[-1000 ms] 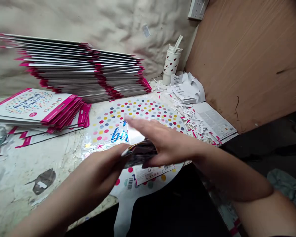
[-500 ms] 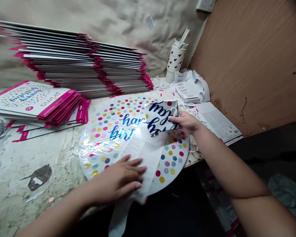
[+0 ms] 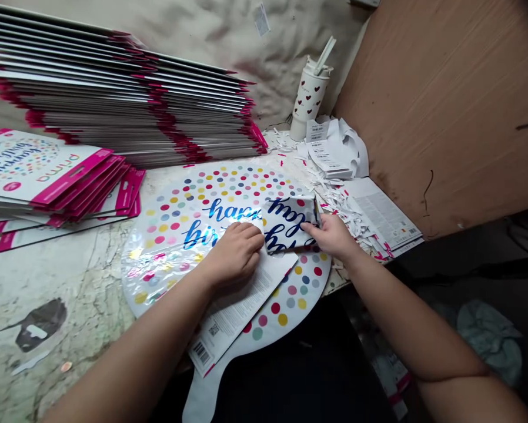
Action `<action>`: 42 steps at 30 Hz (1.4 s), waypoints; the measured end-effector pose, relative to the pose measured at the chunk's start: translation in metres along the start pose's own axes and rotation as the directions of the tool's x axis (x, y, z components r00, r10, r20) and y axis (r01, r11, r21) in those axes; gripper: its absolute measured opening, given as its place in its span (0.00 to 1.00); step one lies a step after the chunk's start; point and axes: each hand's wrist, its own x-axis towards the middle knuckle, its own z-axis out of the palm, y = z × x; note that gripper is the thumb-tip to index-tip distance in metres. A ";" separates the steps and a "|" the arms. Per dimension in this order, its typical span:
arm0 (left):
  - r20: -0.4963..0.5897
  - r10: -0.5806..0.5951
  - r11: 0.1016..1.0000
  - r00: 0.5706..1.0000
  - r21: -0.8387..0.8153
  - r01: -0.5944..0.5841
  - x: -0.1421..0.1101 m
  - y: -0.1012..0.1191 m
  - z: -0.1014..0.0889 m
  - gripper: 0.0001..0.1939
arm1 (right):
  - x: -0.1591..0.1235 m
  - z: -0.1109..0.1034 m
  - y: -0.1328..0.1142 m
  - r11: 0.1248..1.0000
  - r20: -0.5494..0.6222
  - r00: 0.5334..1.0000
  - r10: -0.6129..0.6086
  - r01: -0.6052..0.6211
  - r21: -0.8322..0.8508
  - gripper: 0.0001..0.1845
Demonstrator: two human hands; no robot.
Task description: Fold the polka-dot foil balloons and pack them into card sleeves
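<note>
Centre of frame: a round white foil balloon with coloured dots and blue lettering lies on the cracked pale tabletop, part of it doubled into a square folded block. Right hand pinches the block's edge between thumb and fingers; left hand, curled and gripping nothing, presses on the foil just beside it.

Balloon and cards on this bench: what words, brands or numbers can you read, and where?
"happ" and "bir": blue on the foil balloon, the rest covered.
"day": on its folded part.
"happy birthday": upside down on the top card.
"prima", it seems: same card, upside down.
Sheet under the hand: barcode, print too small to read.
Labels by the cup: too small to read.
</note>
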 end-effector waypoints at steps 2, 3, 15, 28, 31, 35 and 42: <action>-0.005 0.004 1.000 1.000 -0.001 -0.004 -0.002 -0.001 -0.001 0.09 | -0.005 -0.001 -0.003 0.999 0.012 0.999 -0.040 0.040 0.000 0.13; -0.007 0.000 1.000 1.000 0.007 0.000 -0.003 -0.001 -0.002 0.09 | -0.006 -0.001 -0.004 0.999 0.026 0.998 -0.049 0.049 0.009 0.13; -0.089 0.058 0.997 0.994 0.059 -0.052 -0.006 0.004 -0.012 0.09 | -0.004 -0.012 -0.016 0.996 0.251 0.968 -0.002 -0.020 0.086 0.12; -0.057 0.119 0.976 0.991 -0.177 -0.128 -0.011 0.013 -0.020 0.14 | 0.040 -0.021 -0.036 0.991 0.679 0.732 0.056 -0.123 0.050 0.11; 0.001 0.112 0.982 0.994 -0.151 -0.110 -0.010 0.015 -0.019 0.15 | 0.039 -0.017 -0.032 0.995 0.715 0.696 0.061 -0.095 0.007 0.11; 0.015 0.100 0.993 0.995 -0.072 -0.098 -0.009 0.018 -0.017 0.09 | 0.031 0.001 -0.036 0.967 0.668 0.731 0.143 -0.247 0.063 0.14; -0.019 0.103 0.992 0.995 -0.075 -0.104 -0.012 0.018 -0.018 0.07 | 0.024 0.013 -0.052 0.998 0.349 0.937 0.019 -0.037 0.045 0.11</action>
